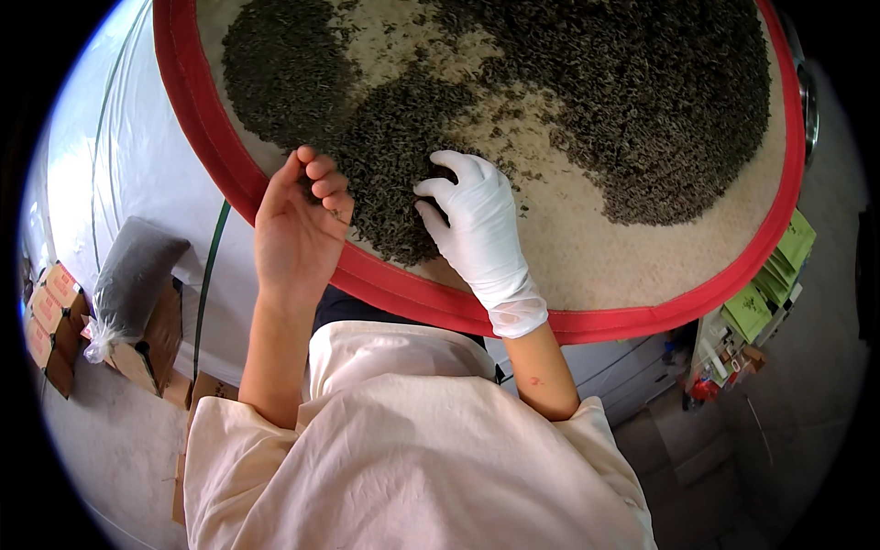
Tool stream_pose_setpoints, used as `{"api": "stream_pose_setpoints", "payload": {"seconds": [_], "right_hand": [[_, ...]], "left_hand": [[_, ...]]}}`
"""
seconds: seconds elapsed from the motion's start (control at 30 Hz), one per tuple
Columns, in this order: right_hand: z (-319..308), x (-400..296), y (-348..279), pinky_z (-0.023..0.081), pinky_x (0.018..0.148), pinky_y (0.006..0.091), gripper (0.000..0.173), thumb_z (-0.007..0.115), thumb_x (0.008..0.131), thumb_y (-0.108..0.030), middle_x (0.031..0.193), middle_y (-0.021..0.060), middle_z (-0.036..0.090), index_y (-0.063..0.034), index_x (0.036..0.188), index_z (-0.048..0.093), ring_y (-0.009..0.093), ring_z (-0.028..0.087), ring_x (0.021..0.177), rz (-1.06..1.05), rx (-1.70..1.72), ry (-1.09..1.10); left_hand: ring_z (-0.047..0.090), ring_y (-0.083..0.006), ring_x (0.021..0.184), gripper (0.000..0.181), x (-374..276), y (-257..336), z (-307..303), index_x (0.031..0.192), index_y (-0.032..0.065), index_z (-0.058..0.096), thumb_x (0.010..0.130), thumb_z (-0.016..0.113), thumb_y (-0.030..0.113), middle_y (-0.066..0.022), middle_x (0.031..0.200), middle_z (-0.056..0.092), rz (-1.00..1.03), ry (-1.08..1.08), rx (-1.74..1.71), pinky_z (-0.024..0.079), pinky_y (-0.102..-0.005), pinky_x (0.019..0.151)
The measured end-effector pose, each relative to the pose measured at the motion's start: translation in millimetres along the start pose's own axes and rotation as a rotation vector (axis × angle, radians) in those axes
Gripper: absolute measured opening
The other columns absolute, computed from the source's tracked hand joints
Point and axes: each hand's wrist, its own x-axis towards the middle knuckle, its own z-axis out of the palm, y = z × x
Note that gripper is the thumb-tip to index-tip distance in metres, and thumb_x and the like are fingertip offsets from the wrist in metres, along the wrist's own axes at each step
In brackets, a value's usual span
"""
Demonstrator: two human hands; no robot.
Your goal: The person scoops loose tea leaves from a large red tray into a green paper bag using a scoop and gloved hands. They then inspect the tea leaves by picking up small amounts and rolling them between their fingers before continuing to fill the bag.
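Note:
A round, pale tray with a red cloth rim (412, 289) lies before me, spread with dark dried leaves that look like tea. My left hand (292, 230) is bare, palm up over the near left rim. Its fingers curl in, and a dark clump of leaves shows between thumb and fingers, with small bits on the skin. My right hand (481, 213), in a white glove, arches palm down at the edge of the middle leaf pile (399, 130). Its fingers are apart, their tips at the leaves. A larger leaf heap (667, 103) covers the far right.
Left of the tray is a large plastic-wrapped bulk with a green strap (210, 295). Below it, a filled grey bag (141, 275) rests on a cardboard box, near other boxes (55, 309). Green packets (777, 268) and small clutter sit under the right rim. A shiny metal object (811, 117) stands beyond it.

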Motion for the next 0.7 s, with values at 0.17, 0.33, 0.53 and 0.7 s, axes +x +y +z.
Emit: {"api": "stream_pose_setpoints", "payload": {"seconds": [0.17, 0.33, 0.53, 0.7], "right_hand": [[0, -1, 2, 0.043, 0.085, 0.0417, 0.017, 0.073, 0.07, -0.008, 0.105, 0.0085, 0.059, -0.0096, 0.085, 0.063, 0.03, 0.055, 0.098, 0.069, 0.117, 0.097], [-13, -1, -2, 0.044, 0.082, 0.04, 0.017, 0.072, 0.072, -0.003, 0.1, 0.0077, 0.061, -0.0072, 0.083, 0.06, 0.029, 0.055, 0.093, 0.16, 0.283, 0.213], [-26, -1, -15, 0.046, 0.077, 0.0351, 0.007, 0.068, 0.081, -0.005, 0.09, 0.0087, 0.062, -0.0036, 0.085, 0.062, 0.025, 0.058, 0.084, 0.343, 0.572, 0.154], [-32, -1, -27, 0.047, 0.074, 0.035, 0.009, 0.068, 0.082, -0.007, 0.087, 0.0078, 0.062, -0.0041, 0.09, 0.066, 0.025, 0.058, 0.081, 0.401, 0.664, 0.108]], "left_hand": [[0.056, -0.0185, 0.096, 0.016, 0, 0, -5, 0.103, 0.0042, 0.053, 0.099, 0.043, 0.016, -0.0076, 0.102, 0.057, -0.004, 0.005, 0.06, 0.05, -0.0309, 0.086], [0.051, -0.028, 0.122, 0.029, 1, -6, -4, 0.118, -0.0015, 0.051, 0.099, 0.039, 0.017, -0.0175, 0.127, 0.053, -0.009, -0.011, 0.051, 0.044, -0.0387, 0.103], [0.047, -0.03, 0.127, 0.038, 2, -16, 2, 0.128, -0.0044, 0.045, 0.1, 0.034, 0.019, -0.0201, 0.135, 0.047, -0.058, 0.007, 0.108, 0.041, -0.0389, 0.106], [0.047, -0.0266, 0.126, 0.035, 2, -23, -2, 0.127, -0.0008, 0.048, 0.1, 0.037, 0.02, -0.0164, 0.134, 0.05, -0.124, 0.027, 0.188, 0.04, -0.038, 0.108]]}}
